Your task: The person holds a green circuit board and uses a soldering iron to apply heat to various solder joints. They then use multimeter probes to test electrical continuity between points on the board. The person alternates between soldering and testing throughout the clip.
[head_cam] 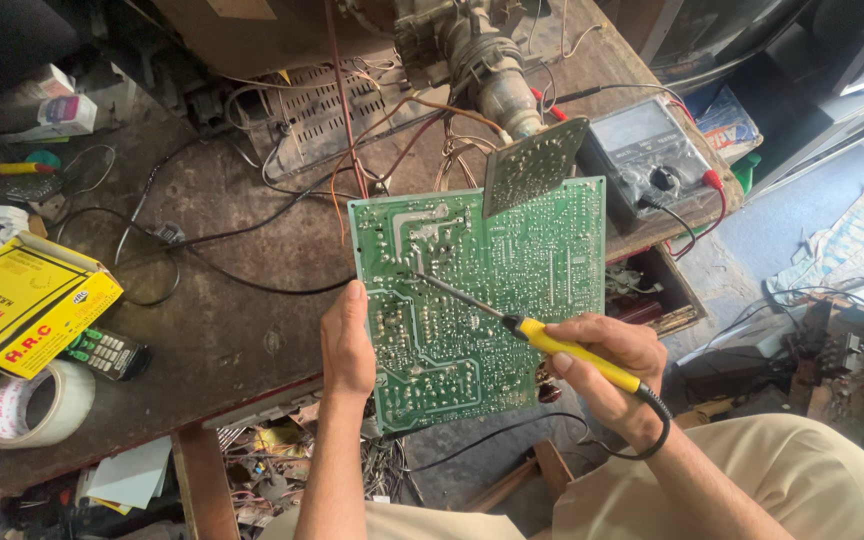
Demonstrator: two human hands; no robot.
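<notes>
Left hand (347, 345) clamped on board (482, 300) edge, solder side up. Right hand (607, 365) gripping iron (542, 340), tip touching board. Meter (647, 160) on desk (232, 330).

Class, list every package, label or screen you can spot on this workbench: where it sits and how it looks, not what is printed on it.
Yellow box: left edge of the bench, flat carton, yellow with red and black print.
Small carton: far left, white with pink and blue patches.
Meter: far right of the bench behind the circuit board, grey case with a pale dial window.
Remote: beside the yellow box, dark, small buttons.
</notes>
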